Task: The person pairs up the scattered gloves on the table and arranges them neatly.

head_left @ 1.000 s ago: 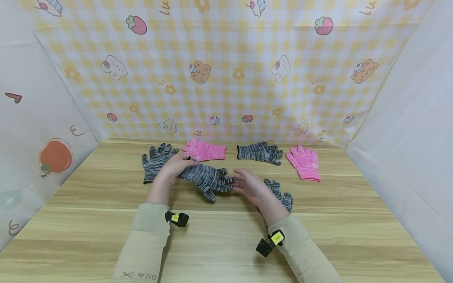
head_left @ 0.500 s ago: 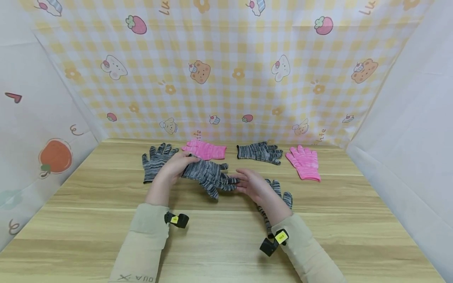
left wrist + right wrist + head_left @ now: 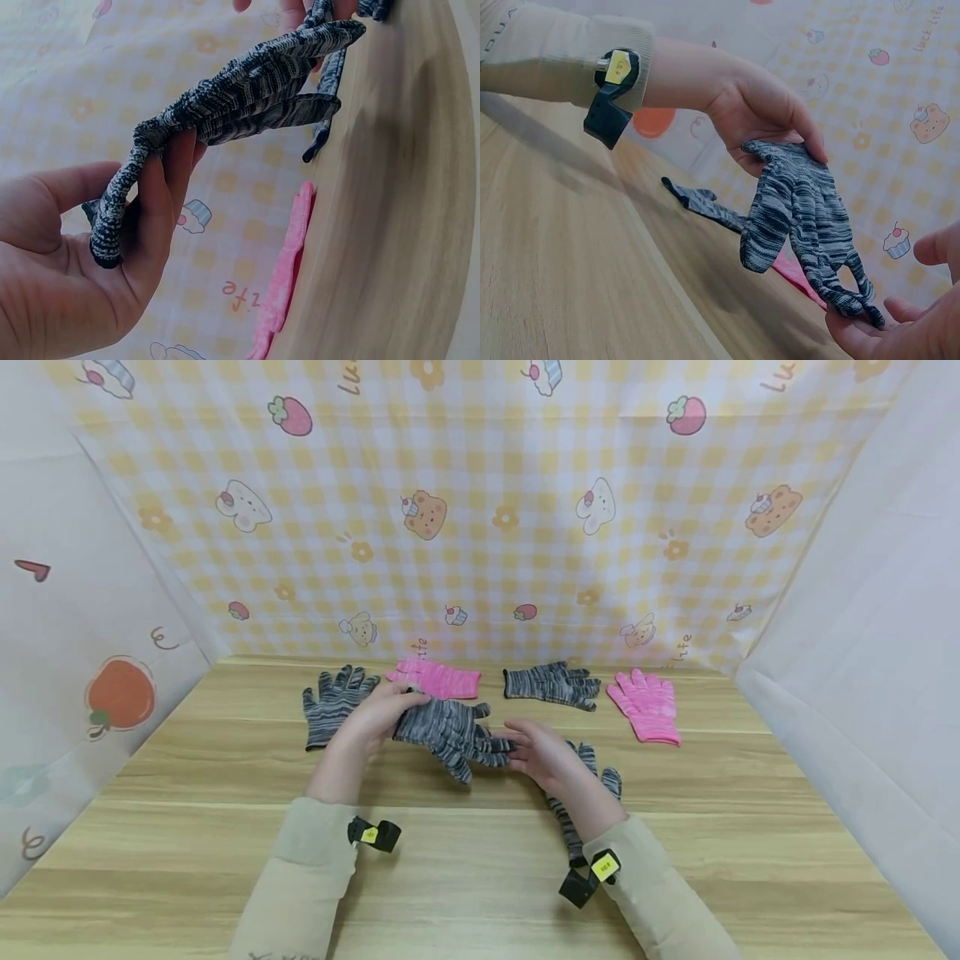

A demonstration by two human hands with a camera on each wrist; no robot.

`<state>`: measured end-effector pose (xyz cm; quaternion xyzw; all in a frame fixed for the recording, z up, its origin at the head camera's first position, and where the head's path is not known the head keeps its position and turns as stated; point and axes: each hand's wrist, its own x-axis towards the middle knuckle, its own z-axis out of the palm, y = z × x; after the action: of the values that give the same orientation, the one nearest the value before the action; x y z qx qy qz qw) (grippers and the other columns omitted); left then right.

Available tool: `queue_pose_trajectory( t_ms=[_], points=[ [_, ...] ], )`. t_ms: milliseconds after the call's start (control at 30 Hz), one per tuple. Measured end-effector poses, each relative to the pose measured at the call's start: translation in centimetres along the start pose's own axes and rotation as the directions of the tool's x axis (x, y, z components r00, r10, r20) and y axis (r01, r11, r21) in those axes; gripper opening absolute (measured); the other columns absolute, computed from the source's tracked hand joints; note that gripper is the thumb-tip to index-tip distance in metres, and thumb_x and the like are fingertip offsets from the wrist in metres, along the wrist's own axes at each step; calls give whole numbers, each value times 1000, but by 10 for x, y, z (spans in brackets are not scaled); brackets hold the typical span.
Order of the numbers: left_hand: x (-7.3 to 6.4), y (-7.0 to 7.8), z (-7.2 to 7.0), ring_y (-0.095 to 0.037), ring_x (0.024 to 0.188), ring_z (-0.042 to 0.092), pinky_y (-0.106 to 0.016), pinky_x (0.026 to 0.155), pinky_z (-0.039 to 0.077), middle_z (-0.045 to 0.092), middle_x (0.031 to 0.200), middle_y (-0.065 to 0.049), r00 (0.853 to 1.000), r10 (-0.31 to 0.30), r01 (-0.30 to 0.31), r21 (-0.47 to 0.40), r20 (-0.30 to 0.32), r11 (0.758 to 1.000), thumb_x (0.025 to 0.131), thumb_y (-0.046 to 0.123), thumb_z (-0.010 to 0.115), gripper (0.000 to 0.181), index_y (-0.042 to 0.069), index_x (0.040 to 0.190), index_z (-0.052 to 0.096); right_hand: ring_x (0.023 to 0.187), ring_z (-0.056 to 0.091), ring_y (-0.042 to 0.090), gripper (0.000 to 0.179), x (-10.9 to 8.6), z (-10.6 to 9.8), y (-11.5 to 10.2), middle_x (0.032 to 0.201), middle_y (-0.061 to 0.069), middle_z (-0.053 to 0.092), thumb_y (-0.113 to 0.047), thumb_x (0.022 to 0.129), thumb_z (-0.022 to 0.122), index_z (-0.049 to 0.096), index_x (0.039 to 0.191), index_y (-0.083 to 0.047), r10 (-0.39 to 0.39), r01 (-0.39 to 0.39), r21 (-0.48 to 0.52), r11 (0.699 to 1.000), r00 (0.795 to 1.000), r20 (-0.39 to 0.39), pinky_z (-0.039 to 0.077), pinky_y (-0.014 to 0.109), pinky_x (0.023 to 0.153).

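My left hand (image 3: 373, 714) pinches the cuff end of a grey-and-black knit glove (image 3: 442, 727) between thumb and fingers. In the left wrist view the held glove (image 3: 240, 90) is up off the table, its fingers pointing away from my palm. My right hand (image 3: 551, 760) is at the other end. In the right wrist view the glove's fingertips touch the right hand's fingers (image 3: 855, 334), while the thumb stands apart from the cloth. Another grey-and-black glove (image 3: 566, 827) lies beneath my right wrist, partly hidden by it.
Along the back of the wooden table (image 3: 465, 877) lie a grey glove (image 3: 330, 714) at left, a pink glove (image 3: 450, 682), a second grey glove (image 3: 550, 685) and a pink glove (image 3: 647, 706) at right. A checked cloth (image 3: 480, 560) hangs behind them.
The held glove and both hands have shifted slightly to the right. More of the glove under my right wrist now shows. The gloves along the back have stayed put.
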<state>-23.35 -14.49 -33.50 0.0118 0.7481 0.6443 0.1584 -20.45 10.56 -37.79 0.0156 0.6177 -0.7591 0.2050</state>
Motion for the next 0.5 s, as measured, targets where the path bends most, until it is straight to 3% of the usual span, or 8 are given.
queue_pose_trajectory(
  t_ms=[100, 167, 333, 400, 500],
  points=[
    [-2, 0, 2, -31, 134, 30, -42, 111, 27, 23, 150, -20, 1000, 26, -25, -25, 15, 999, 98, 13, 50, 53, -13, 140, 31, 111, 46, 29, 51, -1, -2, 1, 145, 25, 37, -20, 104, 36, 25, 147, 3, 0, 0, -12, 1000, 1000, 5, 43, 36, 90],
    [-3, 0, 4, -28, 125, 39, -40, 106, 34, 33, 141, -19, 999, 43, -43, -31, 9, 999, 98, 12, 50, 44, -13, 134, 40, 120, 43, 33, 51, -2, -3, 2, 147, 25, 35, -20, 104, 36, 24, 147, 4, 5, -5, -13, 1000, 1000, 9, 42, 38, 95],
    [-3, 0, 10, -15, 89, 54, -27, 82, 50, 51, 104, -10, 995, 80, -83, -46, -58, 995, 95, 9, 55, 17, -8, 99, 55, 137, 21, 41, 53, -5, -6, 3, 151, 26, 22, -19, 103, 39, 23, 147, 5, 29, -29, -2, 1000, 1000, -8, 31, 48, 108],
    [-4, 1, 13, -13, 84, 56, -25, 78, 52, 53, 102, -9, 993, 91, -97, -84, -71, 992, 94, 7, 56, 15, -7, 99, 57, 138, 17, 42, 54, -7, -7, 3, 153, 27, 16, -20, 102, 40, 23, 147, 5, 32, -32, -5, 999, 999, -15, 27, 49, 109],
    [-7, 2, 16, -13, 89, 58, -26, 81, 52, 54, 111, -11, 994, 101, -105, -167, -34, 980, 95, 6, 54, 24, -9, 113, 55, 139, 16, 43, 55, -10, -10, 4, 154, 27, 11, -19, 102, 41, 22, 147, 6, 24, -25, -6, 1000, 1000, -17, 27, 50, 109]
  ],
)
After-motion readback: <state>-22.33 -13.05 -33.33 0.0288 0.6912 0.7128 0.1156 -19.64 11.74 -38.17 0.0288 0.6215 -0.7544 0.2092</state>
